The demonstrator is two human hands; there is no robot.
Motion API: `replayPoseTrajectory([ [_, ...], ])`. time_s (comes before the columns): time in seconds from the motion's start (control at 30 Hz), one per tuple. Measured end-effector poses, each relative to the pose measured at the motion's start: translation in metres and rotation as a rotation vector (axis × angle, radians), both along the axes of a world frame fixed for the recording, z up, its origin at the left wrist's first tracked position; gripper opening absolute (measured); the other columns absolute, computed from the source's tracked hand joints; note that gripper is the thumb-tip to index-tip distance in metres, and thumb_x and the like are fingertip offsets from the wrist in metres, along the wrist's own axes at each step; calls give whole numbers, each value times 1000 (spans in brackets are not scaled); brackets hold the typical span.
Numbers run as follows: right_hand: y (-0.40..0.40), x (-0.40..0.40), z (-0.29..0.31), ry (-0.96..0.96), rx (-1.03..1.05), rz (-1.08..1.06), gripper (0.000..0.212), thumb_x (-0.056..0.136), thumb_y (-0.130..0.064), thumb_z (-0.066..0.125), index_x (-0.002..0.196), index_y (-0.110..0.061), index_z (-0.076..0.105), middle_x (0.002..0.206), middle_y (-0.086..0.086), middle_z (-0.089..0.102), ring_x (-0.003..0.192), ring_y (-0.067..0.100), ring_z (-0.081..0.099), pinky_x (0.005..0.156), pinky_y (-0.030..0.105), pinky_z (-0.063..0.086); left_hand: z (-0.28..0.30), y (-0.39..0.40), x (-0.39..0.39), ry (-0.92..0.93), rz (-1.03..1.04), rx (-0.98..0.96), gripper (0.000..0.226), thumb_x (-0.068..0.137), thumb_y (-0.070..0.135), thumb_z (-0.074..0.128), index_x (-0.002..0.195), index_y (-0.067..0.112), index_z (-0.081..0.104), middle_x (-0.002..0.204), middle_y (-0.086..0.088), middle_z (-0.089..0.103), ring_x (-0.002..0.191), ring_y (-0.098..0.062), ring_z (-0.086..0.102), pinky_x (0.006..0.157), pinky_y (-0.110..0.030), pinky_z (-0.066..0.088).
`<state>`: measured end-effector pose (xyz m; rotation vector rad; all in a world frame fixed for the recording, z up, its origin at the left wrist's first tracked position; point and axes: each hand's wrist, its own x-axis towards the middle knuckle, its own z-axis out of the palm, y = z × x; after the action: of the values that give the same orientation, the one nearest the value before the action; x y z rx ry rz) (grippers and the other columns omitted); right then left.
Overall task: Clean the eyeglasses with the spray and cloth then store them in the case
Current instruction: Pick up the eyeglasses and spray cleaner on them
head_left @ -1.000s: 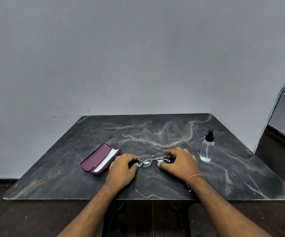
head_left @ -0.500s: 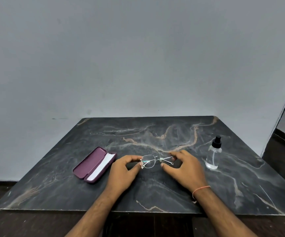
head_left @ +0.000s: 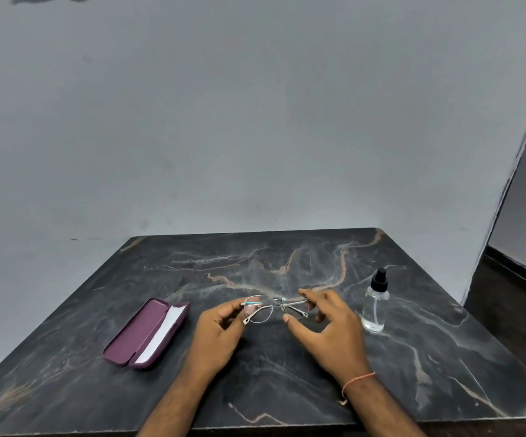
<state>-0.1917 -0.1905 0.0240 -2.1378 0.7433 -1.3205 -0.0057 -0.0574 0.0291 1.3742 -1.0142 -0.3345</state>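
**A:** Start at the fingers. What are they doing?

**B:** The left hand (head_left: pixel 216 337) pinches the glasses (head_left: pixel 271 307) at their left end, thumb and forefinger closed on the rim. The right hand (head_left: pixel 328 326) has its thumb and forefinger curled round the right end; the other fingers spread loosely behind.

**A:** And the glasses themselves?

**B:** Centre of the frame, slightly below the middle, held between both hands. Whether they are lifted clear of the table (head_left: pixel 444 357) or just resting on it, I cannot tell. The arms look folded under the lenses.

**A:** What else is about?

**B:** The spray bottle (head_left: pixel 375 305) stands upright just right of the right hand, apart from it. The purple case (head_left: pixel 146 334) lies open at lower left, something white in it, which may be the cloth.

**A:** So which step?

**B:** Picking up, I'd judge; nothing looks sprayed or wiped. Next, one hand must carry the glasses alone, freeing the right for the bottle beside it.
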Motion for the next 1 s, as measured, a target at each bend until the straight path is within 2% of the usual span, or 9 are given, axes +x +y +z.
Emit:
replayPoseTrajectory([
  [0.2,8,-3,4,-41,-87,1,53,77,-54,87,123,-28,79,91,-17,60,82,9,62,69,23,54,1,5,-9,-164,115,-63,24,99,4,71,111,22,82,106,15,83,104,-3,77,91,-13,55],
  [0.3,11,-3,5,-66,-110,2,53,77,-48,91,124,-26,78,92,-16,59,82,6,60,70,18,51,0,8,-11,-236,169,-77,27,98,-1,71,108,23,79,103,17,81,99,-2,77,86,-13,55],
  [0.43,14,-5,8,-79,-122,-4,53,76,-40,95,124,-25,78,94,-18,57,81,1,57,70,12,46,0,10,-13,-286,201,-58,25,99,1,71,110,22,79,105,17,81,98,-5,77,77,-13,55],
  [0.53,15,-7,10,-83,-131,-8,53,76,-40,95,123,-24,78,94,-20,54,82,-2,56,71,10,45,4,11,-13,-383,234,-74,32,98,-2,70,110,27,75,108,20,76,102,-6,74,80,-15,56],
  [0.57,15,-7,10,-86,-135,-6,52,76,-40,95,123,-24,78,94,-20,54,83,-2,56,71,10,46,3,11,-12,-420,241,-76,36,97,-6,68,110,27,72,108,20,74,102,-7,73,82,-18,57],
  [0.67,16,-7,10,-94,-143,-8,52,77,-39,95,124,-23,77,95,-19,56,84,-3,56,72,11,47,-1,9,-9,-476,253,-67,40,97,-13,60,112,24,68,109,18,67,100,-15,70,79,-38,62],
  [0.7,15,-7,10,-98,-145,-11,52,77,-39,95,124,-23,77,96,-18,56,84,-2,56,72,11,47,-1,9,-9,-495,261,-75,40,98,-13,59,113,23,67,110,18,66,99,-16,69,80,-40,61],
  [0.87,14,-7,8,-99,-131,-6,53,77,-41,95,125,-26,77,95,-17,59,82,0,57,71,10,46,6,14,-16,-572,280,-106,33,102,-7,59,121,18,70,118,13,66,114,-10,65,96,-21,50],
  [1.0,10,-6,6,-107,-74,27,54,78,-49,91,127,-37,74,94,-17,65,77,12,60,69,21,53,7,14,-16,-577,264,-86,31,104,0,58,124,20,71,119,13,65,116,-8,64,98,-18,49],
])
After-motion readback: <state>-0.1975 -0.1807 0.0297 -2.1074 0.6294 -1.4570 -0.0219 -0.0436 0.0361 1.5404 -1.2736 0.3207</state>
